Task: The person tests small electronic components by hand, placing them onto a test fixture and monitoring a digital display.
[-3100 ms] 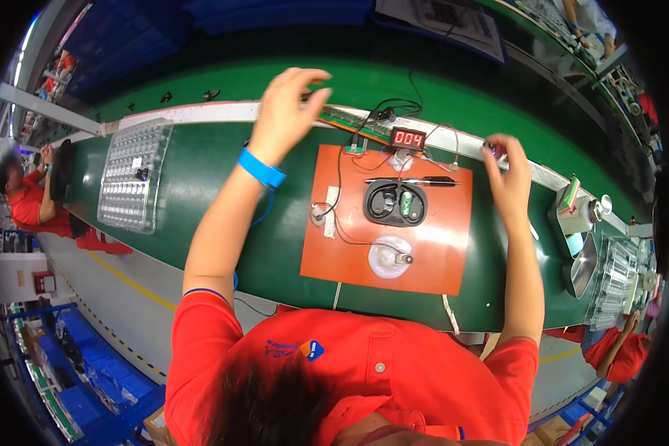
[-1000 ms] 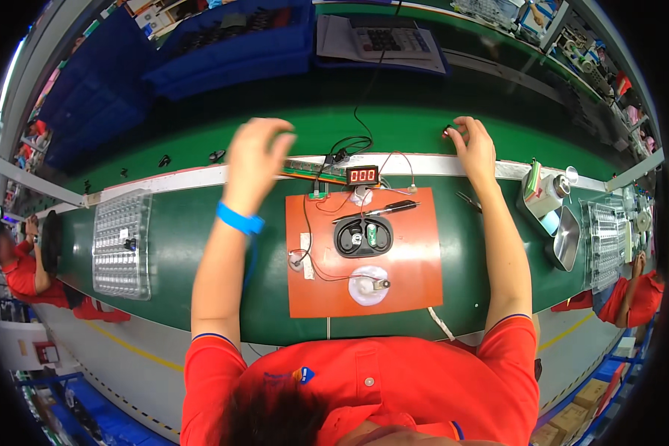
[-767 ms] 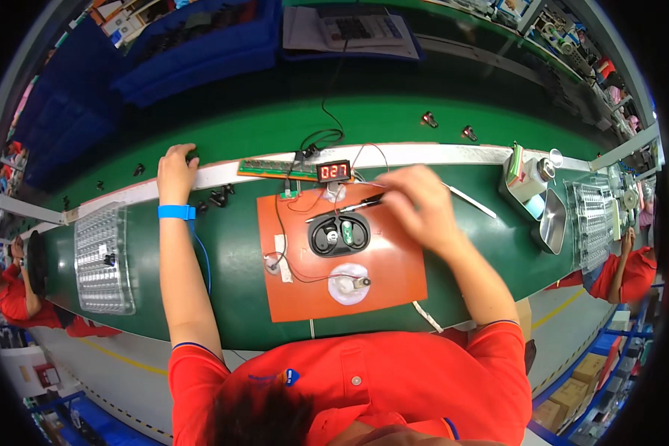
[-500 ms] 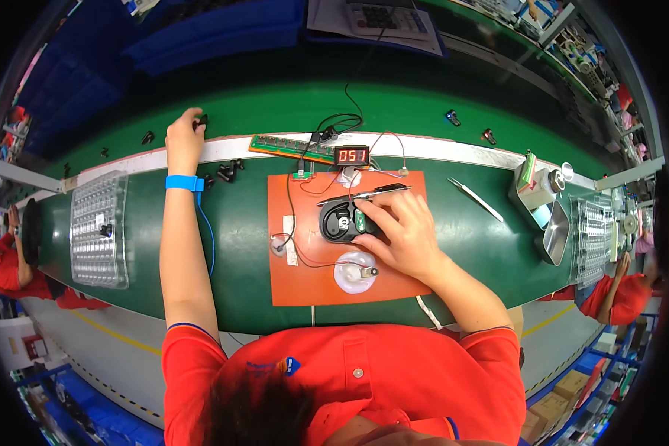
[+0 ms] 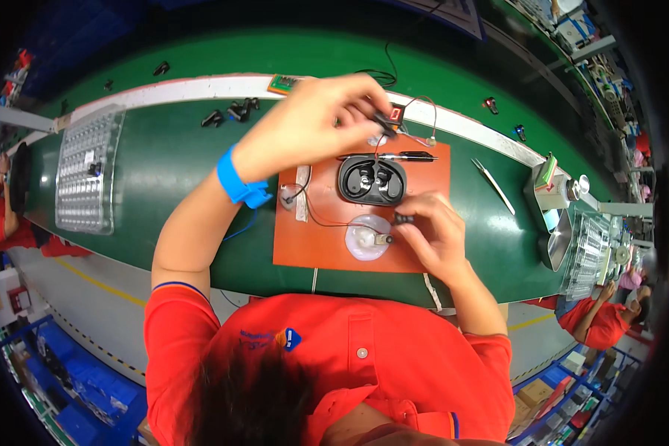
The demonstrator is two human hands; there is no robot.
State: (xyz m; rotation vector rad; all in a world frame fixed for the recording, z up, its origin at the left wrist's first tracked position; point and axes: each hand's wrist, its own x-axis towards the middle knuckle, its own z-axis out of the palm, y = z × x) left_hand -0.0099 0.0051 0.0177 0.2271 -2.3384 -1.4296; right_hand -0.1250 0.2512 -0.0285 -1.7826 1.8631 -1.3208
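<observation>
Your right hand (image 5: 435, 234) pinches a small black earbud (image 5: 403, 218) at its fingertips, just beside the open black case (image 5: 372, 181). Beyond, your left hand (image 5: 312, 123) grips a small dark piece (image 5: 383, 123) above that case.

left hand (image 5: 316, 123) hides part of the red display (image 5: 395, 115) behind it.

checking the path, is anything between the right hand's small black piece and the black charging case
Nothing visible. The right hand pinches the small black piece just below the charging case; only bare orange mat lies between them.
</observation>
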